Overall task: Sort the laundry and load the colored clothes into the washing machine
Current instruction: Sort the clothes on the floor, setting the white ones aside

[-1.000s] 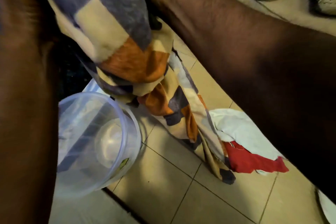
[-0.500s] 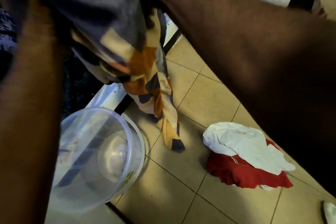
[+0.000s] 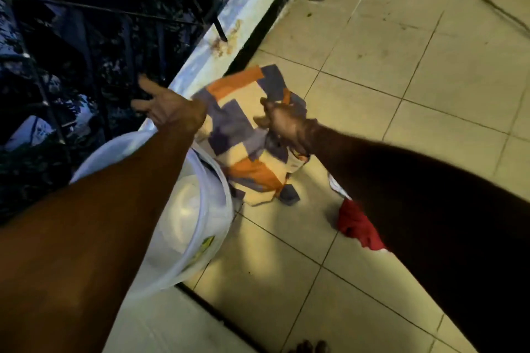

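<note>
While the patchwork cloth of orange, cream and grey-blue hangs or falls between the two arms, neither hand clearly has it. The left hand is spread wide, fingers splayed, just off the cloth's left edge. The right hand lies against the cloth's right side with fingers loosely curled; whether that grip has any fabric in it cannot be told through the blur. Below and to the left of the left grip sits a clear plastic tub, its rim under the forearm; the cloth's lower corner reaches the tiled floor just beside it. Below the right grip, partly hidden by the forearm, lies a red garment with a scrap of white at its upper edge. No washing machine shows.

As a judgement, this is sorting: the coloured piece is being put on its own heap. To do it well, let it land apart from the red-and-white pile, so whites stay separate, and keep it bunched for one easy pick-up later.
</note>
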`<state>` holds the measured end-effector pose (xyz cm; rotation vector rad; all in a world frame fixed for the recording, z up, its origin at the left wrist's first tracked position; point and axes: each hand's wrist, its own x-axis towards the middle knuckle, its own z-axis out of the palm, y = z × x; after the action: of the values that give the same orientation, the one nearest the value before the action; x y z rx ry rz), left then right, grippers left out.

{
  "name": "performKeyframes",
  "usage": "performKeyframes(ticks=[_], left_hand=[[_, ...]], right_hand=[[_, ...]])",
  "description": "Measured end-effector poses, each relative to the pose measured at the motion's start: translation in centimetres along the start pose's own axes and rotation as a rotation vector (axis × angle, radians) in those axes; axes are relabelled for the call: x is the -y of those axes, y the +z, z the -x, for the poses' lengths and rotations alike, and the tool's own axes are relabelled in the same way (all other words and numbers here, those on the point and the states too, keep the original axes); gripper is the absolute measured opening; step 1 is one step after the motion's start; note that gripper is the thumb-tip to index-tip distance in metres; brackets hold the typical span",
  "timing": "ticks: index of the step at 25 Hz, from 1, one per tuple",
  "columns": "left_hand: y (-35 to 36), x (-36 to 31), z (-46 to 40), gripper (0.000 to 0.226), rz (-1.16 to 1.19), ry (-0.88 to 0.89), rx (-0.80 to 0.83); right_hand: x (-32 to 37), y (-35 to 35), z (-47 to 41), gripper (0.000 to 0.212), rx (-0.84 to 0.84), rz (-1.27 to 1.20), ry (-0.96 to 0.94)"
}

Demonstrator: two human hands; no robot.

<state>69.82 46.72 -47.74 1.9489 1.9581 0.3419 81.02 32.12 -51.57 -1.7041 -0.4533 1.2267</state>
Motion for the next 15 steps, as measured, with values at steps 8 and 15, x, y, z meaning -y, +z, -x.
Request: performKeyframes(ticks=[8, 15], left_hand=[[7.2, 1.4, 10.3, 0.08, 0.053, 0.465, 0.268], [15.5, 1.5, 21.9, 0.057, -0.026, 0.877, 0.61]], right_hand=[[-14.3, -5.2, 5.6, 0.072, -0.06, 0.2, 0.099], [-24.3, -13.5, 14.1, 0.077, -0.498, 0.791, 0.124]])
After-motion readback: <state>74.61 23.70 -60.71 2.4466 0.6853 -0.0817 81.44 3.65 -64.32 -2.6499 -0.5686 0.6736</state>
